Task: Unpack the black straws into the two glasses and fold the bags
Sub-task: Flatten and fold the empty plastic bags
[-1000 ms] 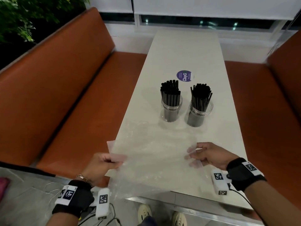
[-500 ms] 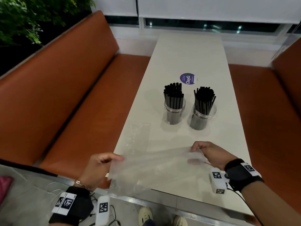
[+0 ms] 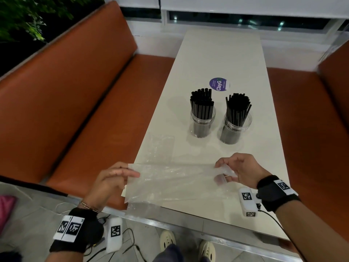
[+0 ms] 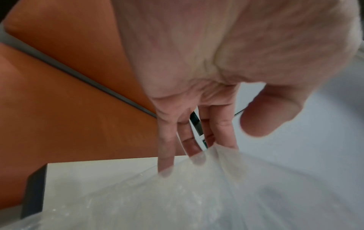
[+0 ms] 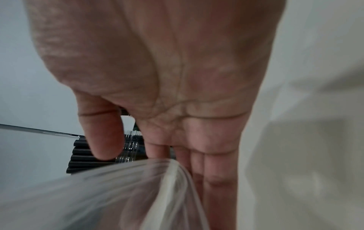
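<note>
Two clear glasses, left (image 3: 202,125) and right (image 3: 234,130), stand mid-table, each packed with upright black straws (image 3: 201,104). A clear plastic bag (image 3: 173,181) stretches across the table's near end between my hands. My left hand (image 3: 120,176) pinches its left edge beyond the table's near left corner. My right hand (image 3: 229,172) pinches its folded right end above the tabletop. In the left wrist view the fingers (image 4: 197,149) sit behind the film (image 4: 216,194). The right wrist view shows the bag's edge (image 5: 171,186) against the fingers (image 5: 214,179). A second clear bag (image 3: 160,146) lies flat near the left table edge.
The long white table (image 3: 222,53) runs away from me between two orange benches (image 3: 62,95). A purple round sticker (image 3: 218,84) lies behind the glasses. The metal front edge (image 3: 188,224) is close to me, with my shoes (image 3: 168,241) and cables on the floor below.
Both hands have drawn the bag's far edge back toward me, so it is doubled into a narrower band. The second bag behind it now shows.
</note>
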